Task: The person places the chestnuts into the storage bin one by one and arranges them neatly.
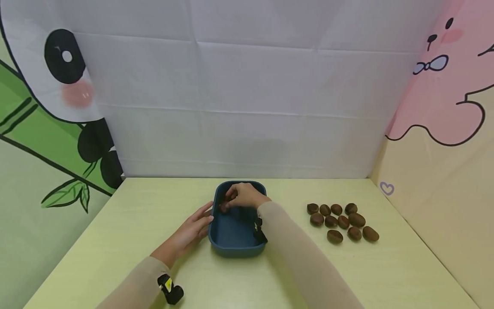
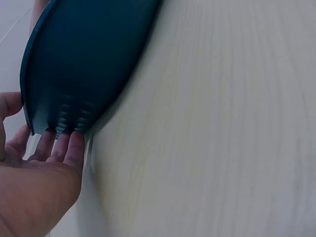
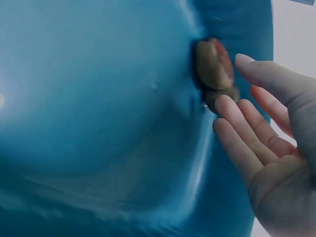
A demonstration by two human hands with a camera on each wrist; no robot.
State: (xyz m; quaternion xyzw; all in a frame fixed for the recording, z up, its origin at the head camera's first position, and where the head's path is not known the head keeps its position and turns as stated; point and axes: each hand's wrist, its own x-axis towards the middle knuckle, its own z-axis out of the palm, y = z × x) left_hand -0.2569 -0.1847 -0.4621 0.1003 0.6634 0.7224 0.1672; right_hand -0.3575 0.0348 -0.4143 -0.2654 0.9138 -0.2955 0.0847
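"Where are the chestnuts (image 1: 343, 222) lying?"

"Eleven are on the table (image 1: 135, 214), toward its far right corner, in three loose rows running along the right edge's side. At least two more are inside the blue bin (image 1: 233, 238), against its wall at the far left corner."

"How do they look?"

"Rounded and brown, some nearly black, others warmer and redder. The ones in the front row look plumper. In the bin, the upper nut (image 3: 213, 66) shows a broad tan face beside a reddish-brown one; the lower nut (image 3: 212, 99) is partly hidden by a fingertip."

"And the bin?"

"Deep blue, smooth, with rounded corners, standing near the middle of the table's far edge. Its outer wall has rows of short ridges."

"What are the hands doing?"

"The left hand (image 1: 187, 236) has its fingers extended, fingertips resting on the bin's left outer wall. The right hand (image 1: 246, 195) reaches inside, thumb and fingers apart and loosely bent around the two nuts; a fingertip meets the lower one, with no pinch visible from the wrist."
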